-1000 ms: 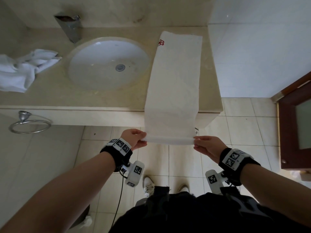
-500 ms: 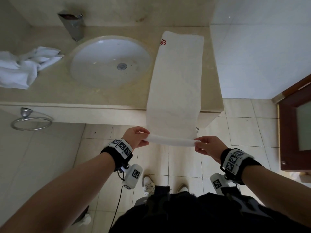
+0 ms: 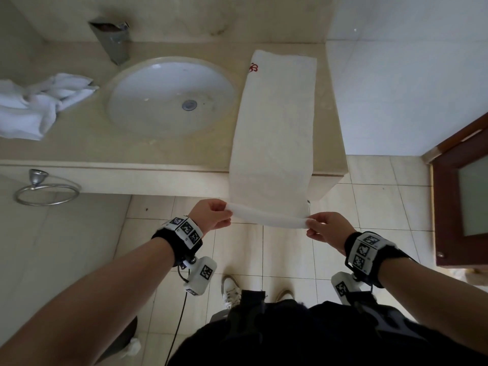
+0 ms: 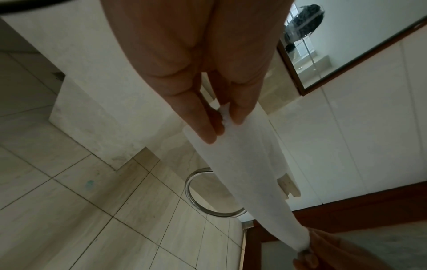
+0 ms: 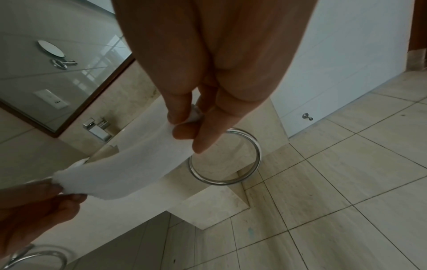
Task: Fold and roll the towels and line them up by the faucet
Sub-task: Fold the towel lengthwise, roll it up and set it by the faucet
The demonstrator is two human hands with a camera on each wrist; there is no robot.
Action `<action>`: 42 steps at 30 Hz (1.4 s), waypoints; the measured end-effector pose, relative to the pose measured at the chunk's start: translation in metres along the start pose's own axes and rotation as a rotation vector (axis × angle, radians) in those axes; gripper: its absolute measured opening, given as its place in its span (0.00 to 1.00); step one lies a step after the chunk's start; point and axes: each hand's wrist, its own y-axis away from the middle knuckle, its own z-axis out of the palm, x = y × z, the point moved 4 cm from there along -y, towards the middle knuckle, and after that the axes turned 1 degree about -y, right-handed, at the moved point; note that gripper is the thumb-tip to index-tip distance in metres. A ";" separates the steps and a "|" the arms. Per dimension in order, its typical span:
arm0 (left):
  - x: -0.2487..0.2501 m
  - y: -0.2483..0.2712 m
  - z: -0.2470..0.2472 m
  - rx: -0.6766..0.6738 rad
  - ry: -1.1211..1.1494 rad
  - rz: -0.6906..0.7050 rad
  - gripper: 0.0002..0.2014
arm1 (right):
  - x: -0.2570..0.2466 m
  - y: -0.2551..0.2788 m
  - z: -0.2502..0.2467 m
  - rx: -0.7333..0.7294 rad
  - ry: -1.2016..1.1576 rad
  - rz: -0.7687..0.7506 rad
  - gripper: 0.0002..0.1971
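Note:
A long white towel [image 3: 274, 133] folded lengthwise, with a red mark at its far end, lies on the counter right of the sink and hangs over the front edge. Its near end is turned into a small roll [image 3: 266, 219]. My left hand [image 3: 211, 215] pinches the roll's left end [image 4: 224, 118]. My right hand [image 3: 326, 227] pinches its right end [image 5: 191, 117]. A crumpled white towel [image 3: 37, 104] lies on the counter's left part. The chrome faucet [image 3: 113, 40] stands behind the sink.
The oval white sink [image 3: 171, 97] sits in the beige counter [image 3: 79, 143]. Chrome towel rings [image 3: 46, 191] hang on the counter's front, one behind the towel [image 5: 225, 157]. A wooden door [image 3: 462, 196] is at right, a white wall beside the counter.
The towel's near edge has been turned over into a thicker roll, and both hands have shifted slightly up toward the counter's edge.

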 end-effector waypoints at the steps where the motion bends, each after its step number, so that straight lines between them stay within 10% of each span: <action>1: -0.001 -0.001 0.000 -0.001 -0.007 -0.003 0.04 | 0.000 0.000 0.000 0.000 0.010 -0.006 0.04; 19: -0.011 0.000 0.008 0.159 0.097 -0.063 0.07 | -0.003 0.009 0.009 0.009 0.180 -0.086 0.03; 35: -0.012 0.001 0.001 0.011 -0.171 0.038 0.06 | -0.003 0.009 0.003 0.010 0.174 -0.062 0.04; 42: -0.013 -0.003 0.006 0.022 -0.036 -0.174 0.09 | -0.006 0.005 0.003 -0.007 0.201 -0.024 0.06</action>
